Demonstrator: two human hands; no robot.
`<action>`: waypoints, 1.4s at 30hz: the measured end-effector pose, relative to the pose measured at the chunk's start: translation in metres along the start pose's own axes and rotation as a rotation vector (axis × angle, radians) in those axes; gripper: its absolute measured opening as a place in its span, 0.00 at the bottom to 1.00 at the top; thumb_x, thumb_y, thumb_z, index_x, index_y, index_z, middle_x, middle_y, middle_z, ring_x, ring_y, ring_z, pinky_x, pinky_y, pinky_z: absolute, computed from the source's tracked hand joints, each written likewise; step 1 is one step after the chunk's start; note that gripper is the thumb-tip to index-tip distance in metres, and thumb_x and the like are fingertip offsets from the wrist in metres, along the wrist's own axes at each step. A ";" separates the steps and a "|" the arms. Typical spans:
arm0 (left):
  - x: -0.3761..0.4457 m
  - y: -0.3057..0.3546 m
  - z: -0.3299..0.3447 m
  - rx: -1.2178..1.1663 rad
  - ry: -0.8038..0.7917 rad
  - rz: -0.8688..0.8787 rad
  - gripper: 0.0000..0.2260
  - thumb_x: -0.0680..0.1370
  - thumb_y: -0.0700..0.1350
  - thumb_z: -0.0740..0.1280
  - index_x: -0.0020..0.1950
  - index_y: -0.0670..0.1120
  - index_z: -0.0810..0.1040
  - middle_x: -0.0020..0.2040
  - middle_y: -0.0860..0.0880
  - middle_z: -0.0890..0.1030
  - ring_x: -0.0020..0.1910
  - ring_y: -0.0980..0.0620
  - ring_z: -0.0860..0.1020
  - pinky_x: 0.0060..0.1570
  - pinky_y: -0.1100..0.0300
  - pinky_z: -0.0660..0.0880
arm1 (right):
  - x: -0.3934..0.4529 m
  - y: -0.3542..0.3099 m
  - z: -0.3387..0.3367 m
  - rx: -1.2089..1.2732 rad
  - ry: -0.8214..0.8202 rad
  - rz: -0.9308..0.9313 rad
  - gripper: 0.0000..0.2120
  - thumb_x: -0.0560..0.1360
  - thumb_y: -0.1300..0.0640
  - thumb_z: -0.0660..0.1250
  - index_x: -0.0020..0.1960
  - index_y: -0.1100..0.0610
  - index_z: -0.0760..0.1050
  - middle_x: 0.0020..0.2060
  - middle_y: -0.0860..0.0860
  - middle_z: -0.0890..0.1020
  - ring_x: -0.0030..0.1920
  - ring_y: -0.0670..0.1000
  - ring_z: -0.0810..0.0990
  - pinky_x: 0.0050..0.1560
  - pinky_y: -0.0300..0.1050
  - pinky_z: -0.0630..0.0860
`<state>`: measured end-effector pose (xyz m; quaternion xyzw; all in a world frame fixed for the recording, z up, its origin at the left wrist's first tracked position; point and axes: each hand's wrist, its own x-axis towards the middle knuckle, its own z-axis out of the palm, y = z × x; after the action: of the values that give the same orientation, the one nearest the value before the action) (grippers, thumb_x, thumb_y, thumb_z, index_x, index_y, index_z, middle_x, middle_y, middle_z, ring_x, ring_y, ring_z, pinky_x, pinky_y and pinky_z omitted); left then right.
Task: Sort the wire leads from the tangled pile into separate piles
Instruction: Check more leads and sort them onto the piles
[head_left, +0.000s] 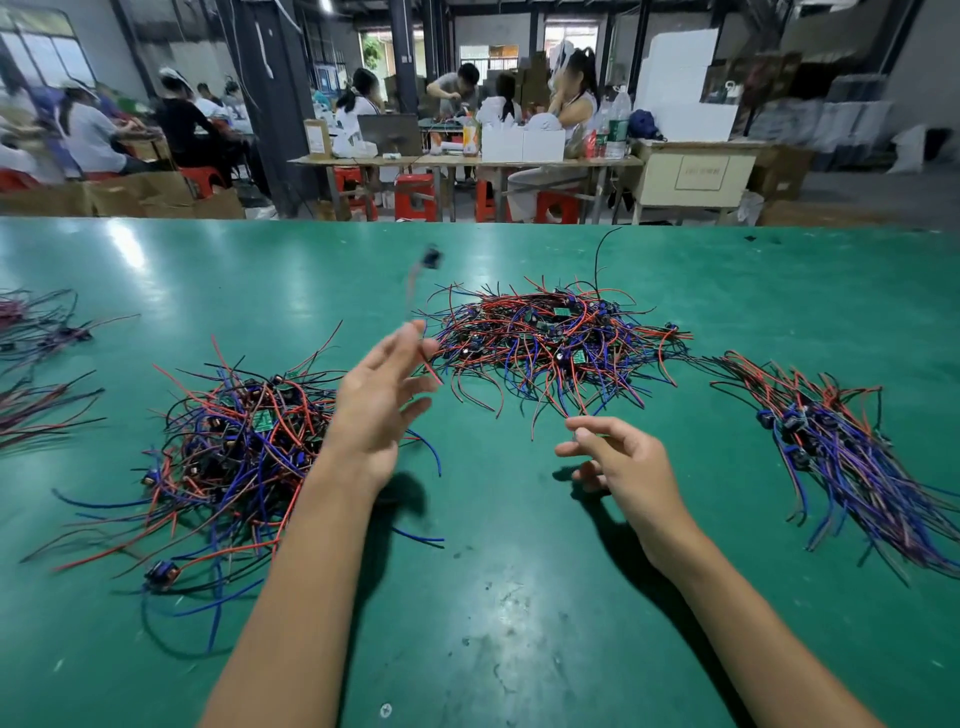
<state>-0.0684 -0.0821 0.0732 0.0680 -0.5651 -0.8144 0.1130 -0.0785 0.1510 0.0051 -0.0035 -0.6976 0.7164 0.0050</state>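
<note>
Above the green table (519, 597), the left hand (382, 400) pinched a blurred lead (418, 291) beside the tangled pile (550, 338), while the right hand (618, 457) pinched another strand, so snagged wires risked dragging clumps across piles.

Left hand (382, 395): bare, no glove, no ring visible. Right hand (621, 457): bare, no glove, no ring visible. Left forearm (306, 551): bare to frame edge, no sleeve, no watch or band at wrist. Right forearm (727, 608): likewise bare, slender, wrist unadorned. Fingernails short where visible.
</note>
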 end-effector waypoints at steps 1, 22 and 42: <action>0.002 0.003 -0.005 -0.143 0.063 -0.022 0.07 0.78 0.55 0.68 0.52 0.54 0.81 0.42 0.60 0.85 0.30 0.62 0.77 0.36 0.67 0.75 | 0.000 0.003 0.001 -0.075 0.010 -0.026 0.06 0.81 0.62 0.66 0.54 0.57 0.82 0.36 0.50 0.87 0.29 0.43 0.80 0.32 0.35 0.75; 0.006 0.013 -0.024 -0.918 -0.125 0.082 0.18 0.70 0.58 0.69 0.58 0.57 0.76 0.47 0.60 0.80 0.35 0.60 0.69 0.42 0.66 0.66 | 0.097 -0.019 0.036 -1.106 0.256 -0.049 0.11 0.76 0.51 0.66 0.44 0.56 0.82 0.41 0.55 0.83 0.44 0.60 0.81 0.43 0.45 0.70; -0.019 -0.052 0.051 0.445 -0.197 -0.145 0.10 0.84 0.43 0.63 0.56 0.40 0.82 0.46 0.44 0.86 0.32 0.52 0.80 0.31 0.64 0.77 | -0.033 0.002 0.025 -0.668 0.051 -0.377 0.05 0.73 0.44 0.74 0.44 0.44 0.84 0.25 0.42 0.78 0.27 0.43 0.76 0.35 0.44 0.74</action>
<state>-0.0678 -0.0133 0.0420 0.0518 -0.7323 -0.6787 -0.0192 -0.0459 0.1250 0.0038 0.1057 -0.8807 0.4357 0.1526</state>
